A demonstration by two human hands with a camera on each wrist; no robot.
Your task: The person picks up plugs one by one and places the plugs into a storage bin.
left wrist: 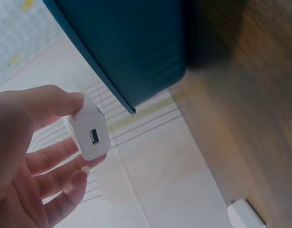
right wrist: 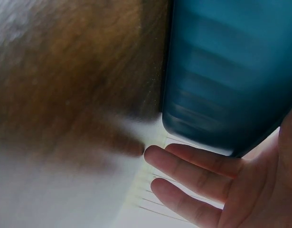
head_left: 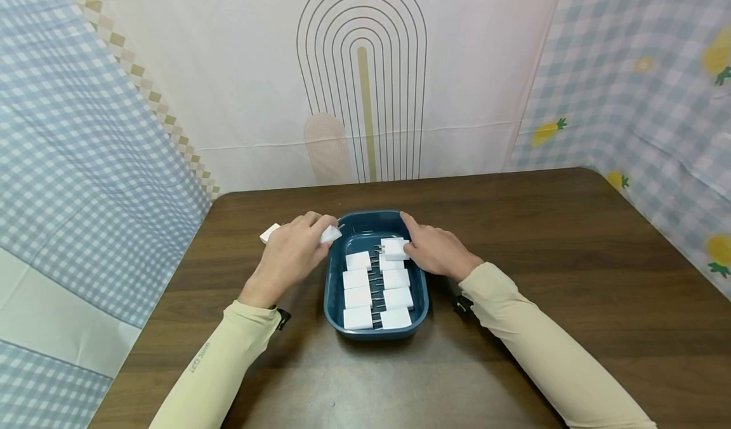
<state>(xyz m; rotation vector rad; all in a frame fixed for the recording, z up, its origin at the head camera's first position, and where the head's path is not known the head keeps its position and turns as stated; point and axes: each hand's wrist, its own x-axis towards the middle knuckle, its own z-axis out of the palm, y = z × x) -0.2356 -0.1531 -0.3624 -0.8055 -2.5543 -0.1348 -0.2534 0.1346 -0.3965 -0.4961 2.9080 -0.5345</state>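
Left of the box, my left hand [head_left: 291, 251] pinches a white USB wall charger [left wrist: 91, 133] between thumb and fingers. Its USB port faces the left wrist camera, and in the head view its prongs point toward the box. The blue-green box [head_left: 375, 335] holds two columns of white chargers [head_left: 357, 297], prongs facing inward. My right hand [head_left: 436, 249] lies over the box's right rim. Its thumb touches a charger [head_left: 395, 249] that overlaps others in the right column, and its index finger extends along the rim. In the right wrist view, the other fingers [right wrist: 188, 173] stretch straight outside the box wall.
Another white charger [head_left: 270, 233] lies on the brown wooden table [head_left: 559, 238], beyond my left hand. Behind the table hangs a white cloth [head_left: 245, 86] with an arch print. Checked cloths [head_left: 85, 131] hang at both sides.
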